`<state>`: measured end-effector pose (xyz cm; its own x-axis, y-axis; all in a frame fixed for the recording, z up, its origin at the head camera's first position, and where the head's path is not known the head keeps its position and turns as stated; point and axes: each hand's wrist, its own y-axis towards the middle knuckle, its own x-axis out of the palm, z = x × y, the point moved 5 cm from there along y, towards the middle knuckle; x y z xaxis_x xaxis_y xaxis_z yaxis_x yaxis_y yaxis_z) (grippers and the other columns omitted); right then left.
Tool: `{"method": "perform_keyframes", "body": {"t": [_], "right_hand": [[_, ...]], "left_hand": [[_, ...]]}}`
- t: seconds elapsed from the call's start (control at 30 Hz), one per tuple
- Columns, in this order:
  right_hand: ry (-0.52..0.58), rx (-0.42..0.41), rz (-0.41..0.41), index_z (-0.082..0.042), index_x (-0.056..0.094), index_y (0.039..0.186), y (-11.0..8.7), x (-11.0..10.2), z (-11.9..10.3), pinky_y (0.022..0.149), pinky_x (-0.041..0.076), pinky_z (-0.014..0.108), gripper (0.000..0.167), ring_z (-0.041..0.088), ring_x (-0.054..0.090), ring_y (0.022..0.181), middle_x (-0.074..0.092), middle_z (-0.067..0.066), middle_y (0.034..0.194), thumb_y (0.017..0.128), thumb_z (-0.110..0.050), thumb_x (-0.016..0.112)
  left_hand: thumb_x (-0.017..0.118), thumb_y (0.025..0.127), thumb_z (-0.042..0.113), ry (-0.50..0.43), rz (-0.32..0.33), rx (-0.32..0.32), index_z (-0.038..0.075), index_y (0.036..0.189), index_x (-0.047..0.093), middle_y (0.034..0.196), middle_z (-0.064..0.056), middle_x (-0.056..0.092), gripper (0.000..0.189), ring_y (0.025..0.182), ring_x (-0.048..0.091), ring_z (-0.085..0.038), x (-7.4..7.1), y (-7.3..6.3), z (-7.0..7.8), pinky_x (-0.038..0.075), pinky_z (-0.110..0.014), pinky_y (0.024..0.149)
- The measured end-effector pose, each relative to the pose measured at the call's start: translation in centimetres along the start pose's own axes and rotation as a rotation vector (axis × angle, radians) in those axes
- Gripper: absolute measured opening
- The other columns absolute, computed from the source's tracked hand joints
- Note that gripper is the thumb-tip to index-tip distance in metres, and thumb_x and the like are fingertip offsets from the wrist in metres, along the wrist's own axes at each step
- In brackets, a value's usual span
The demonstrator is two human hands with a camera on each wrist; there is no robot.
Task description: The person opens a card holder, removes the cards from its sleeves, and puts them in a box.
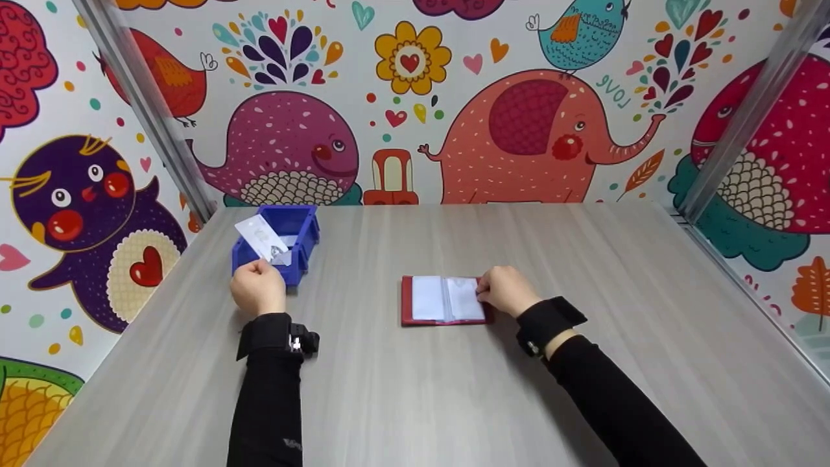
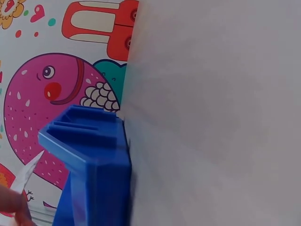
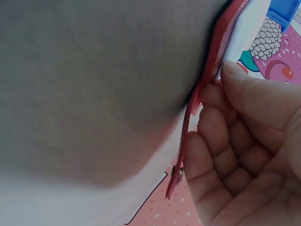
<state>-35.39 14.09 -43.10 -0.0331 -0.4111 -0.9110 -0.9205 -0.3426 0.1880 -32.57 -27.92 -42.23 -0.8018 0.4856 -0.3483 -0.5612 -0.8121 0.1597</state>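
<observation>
A white card [image 1: 260, 237] with a small printed patch is pinched in my left hand [image 1: 258, 287], tilted above the blue plastic bin [image 1: 299, 259]. Pale pieces lie inside the bin, too small to make out. In the left wrist view only the card's edge [image 2: 27, 173] and some fingertips show beside the bin [image 2: 101, 160]. On the table a red card holder [image 1: 406, 299] lies spread wide, with clear plastic sleeves [image 1: 428, 298]. My right hand [image 1: 509, 290] pinches the right-hand sleeves at their outer edge. The right wrist view shows thumb and forefinger at the sleeves, other fingers against the red cover [image 3: 221, 35].
The light wood-grain table [image 1: 376, 389] carries the bin at its far left and the card holder near the middle. A cartoon-printed wall [image 1: 402, 117] rises behind, with metal posts [image 1: 146, 104] at the corners.
</observation>
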Motion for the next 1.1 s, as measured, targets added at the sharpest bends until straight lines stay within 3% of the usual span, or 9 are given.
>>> {"method": "perform_keyframes", "body": {"t": [0.33,0.7,1.1], "right_hand": [[-0.005,-0.008,0.001,-0.001,0.077,0.078,0.0,-0.1,0.0,0.076,0.053,0.041,0.005,0.026,0.066,0.078,0.072,0.007,0.082,0.08,-0.004,0.08],[0.0,0.002,-0.013,-0.001,0.077,0.082,-0.2,-0.1,-0.1,0.074,0.054,0.041,0.005,0.025,0.067,0.08,0.073,0.008,0.085,0.081,-0.005,0.079],[0.009,0.024,-0.027,0.0,0.077,0.083,-0.1,0.0,-0.2,0.074,0.054,0.04,0.004,0.024,0.066,0.08,0.073,0.009,0.088,0.083,-0.004,0.077]], "left_hand": [[0.056,0.094,0.014,0.057,-0.087,0.03,-0.001,0.104,0.074,0.111,-0.02,0.069,0.025,0.106,0.062,-0.04,0.5,0.2,0.3,0.044,-0.049,0.093],[0.055,0.093,0.015,0.074,-0.112,0.021,0.0,0.104,0.073,0.115,-0.019,0.068,0.026,0.109,0.061,-0.039,0.4,0.1,0.4,0.044,-0.049,0.093],[0.057,0.093,0.01,0.03,-0.136,0.092,-0.004,0.101,0.073,0.108,-0.022,0.069,0.023,0.104,0.062,-0.04,0.4,-0.5,1.2,0.044,-0.048,0.092]]}}
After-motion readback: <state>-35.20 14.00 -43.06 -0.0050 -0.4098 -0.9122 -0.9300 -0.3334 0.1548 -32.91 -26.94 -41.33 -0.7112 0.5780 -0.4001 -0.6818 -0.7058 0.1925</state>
